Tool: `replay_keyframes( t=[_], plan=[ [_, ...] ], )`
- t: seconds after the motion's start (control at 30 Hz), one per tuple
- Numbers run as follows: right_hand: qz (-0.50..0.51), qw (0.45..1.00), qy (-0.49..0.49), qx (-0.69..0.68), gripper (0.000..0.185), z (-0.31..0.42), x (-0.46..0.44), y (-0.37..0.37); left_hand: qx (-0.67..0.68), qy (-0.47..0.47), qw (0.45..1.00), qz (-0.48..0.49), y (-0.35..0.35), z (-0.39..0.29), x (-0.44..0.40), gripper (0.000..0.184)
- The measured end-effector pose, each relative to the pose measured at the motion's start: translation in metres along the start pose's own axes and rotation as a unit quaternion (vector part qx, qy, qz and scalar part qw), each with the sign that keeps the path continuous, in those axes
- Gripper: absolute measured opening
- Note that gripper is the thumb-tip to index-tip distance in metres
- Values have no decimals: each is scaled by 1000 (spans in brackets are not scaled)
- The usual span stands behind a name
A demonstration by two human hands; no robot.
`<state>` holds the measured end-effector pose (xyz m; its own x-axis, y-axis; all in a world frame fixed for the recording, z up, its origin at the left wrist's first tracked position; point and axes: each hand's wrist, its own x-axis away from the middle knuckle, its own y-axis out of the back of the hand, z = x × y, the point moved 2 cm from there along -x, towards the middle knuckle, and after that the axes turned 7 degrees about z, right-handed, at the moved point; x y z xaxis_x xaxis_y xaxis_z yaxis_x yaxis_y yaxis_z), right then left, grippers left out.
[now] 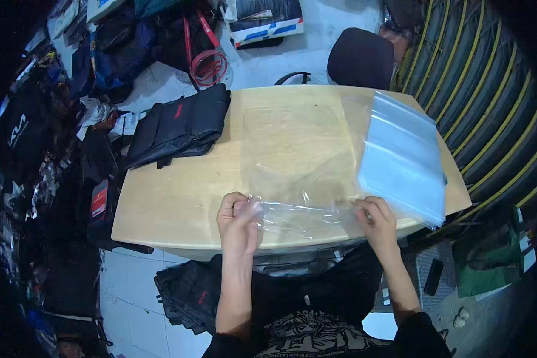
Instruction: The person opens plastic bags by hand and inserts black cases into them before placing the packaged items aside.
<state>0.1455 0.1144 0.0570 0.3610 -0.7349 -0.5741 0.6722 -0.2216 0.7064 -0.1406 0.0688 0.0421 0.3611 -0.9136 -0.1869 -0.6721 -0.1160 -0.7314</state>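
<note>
- Worktop (173, 209): pale wood surface in front of the person; its near edge faces the person's body.
- Clear plastic film (304, 218): located at the middle of the near edge, stretched between both hands; loose, wrinkled portions extend over the surface toward the far edge. Number of layers cannot be told.
- Left hand (238, 224): grasps the left end of the film between thumb and fingers, at the near edge.
- Right hand (377, 221): pinches the right end of the film with bent fingers, beside the near end of the blue stack.
- Blue stack (400, 161): flat, glossy plastic pieces, laid along the right edge; its near corner projects past the near edge.
- Black folded bag (182, 128): lies at the far left corner and overhangs the left edge; bears red lettering.
- Pile of black bags (188, 292): positioned below the near edge, on the person's left.
- Dark chair (361, 58): stands beyond the far edge.
</note>
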Motion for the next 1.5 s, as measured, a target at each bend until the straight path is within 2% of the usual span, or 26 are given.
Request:
replay_keyframes(
  t=[0.03,0.07,0.17,0.2,0.23,0.3,0.33,0.37,0.4,0.47,0.57,0.6,0.67,0.7,0.73,0.83,0.87,0.97,1.0,1.1,1.13,1.23,1.27,1.37,1.4,1.5],
  plan=[
    [17,1000,12,-4,25,0,0,-1,78,26,997,-8,-2,0,-3,20],
    [20,1000,22,1,28,3,-1,-1,85,55,993,-67,-6,1,-4,15],
    [59,997,-19,-36,26,0,1,-3,82,76,990,-89,-1,10,-2,13],
    [35,998,-46,-35,25,-2,0,-2,-28,56,997,-45,0,9,3,11],
    [11,997,-72,-35,25,-4,-3,0,-146,36,988,-42,0,9,6,10],
    [-33,991,-122,-34,24,-9,-10,4,-373,-5,927,-36,-7,5,12,10],
    [-19,984,-166,-56,23,-12,-11,3,-434,31,900,-15,-12,4,13,10],
    [-37,953,-219,-204,22,-19,-12,-3,-465,18,885,2,-12,5,14,12],
    [-57,897,-267,-348,21,-23,-16,-10,-497,5,868,20,-12,6,15,16],
    [-57,716,-361,-594,23,-22,-22,-7,-556,-26,829,60,-15,7,13,27],
    [-8,575,-324,-751,24,-46,-14,-23,-416,82,904,56,-16,9,10,29],
    [-5,580,-322,-748,25,-42,-14,-22,-401,129,907,27,-10,9,5,18],
    [-29,608,-336,-719,25,-32,-15,-14,-387,59,918,62,-18,10,1,11],
    [-42,620,-343,-704,25,-26,-15,-11,-380,26,921,80,-22,9,-1,11],
    [-37,619,-331,-712,23,-32,-11,-14,-443,-18,892,92,-24,6,-5,22],
    [40,680,-303,-667,15,-16,-8,-7,-533,-2,846,0,-6,15,-13,25],
    [19,713,-306,-630,17,-15,-7,-12,-562,-78,823,-7,-5,15,-12,19],
    [-42,747,-342,-569,15,-30,1,-21,-556,-8,828,-70,0,15,-13,15],
    [-84,751,-362,-547,20,-31,-1,-24,-520,-29,849,-90,-1,13,-11,14],
    [-162,836,-304,-428,20,-35,-2,-29,-563,-113,810,-121,-6,3,-15,17],
    [-149,882,-331,-301,13,-33,0,-25,-592,-91,793,-108,-5,0,-15,21],
    [-196,933,-275,-122,15,-18,-15,-17,-676,-172,713,-69,-8,-5,-14,27],
    [-188,923,-276,-189,31,-36,-9,-23,-687,-149,709,-51,-11,-6,-9,38],
    [-162,942,-248,-156,37,-47,-10,-27,-745,-219,629,24,-7,-3,-13,44],
    [-104,950,-273,-107,48,-37,-14,-24,-766,-235,598,19,-11,-1,-15,45],
    [-35,954,-284,-90,61,1,-25,-14,-828,-245,495,95,-22,0,-16,42]
  ],
)
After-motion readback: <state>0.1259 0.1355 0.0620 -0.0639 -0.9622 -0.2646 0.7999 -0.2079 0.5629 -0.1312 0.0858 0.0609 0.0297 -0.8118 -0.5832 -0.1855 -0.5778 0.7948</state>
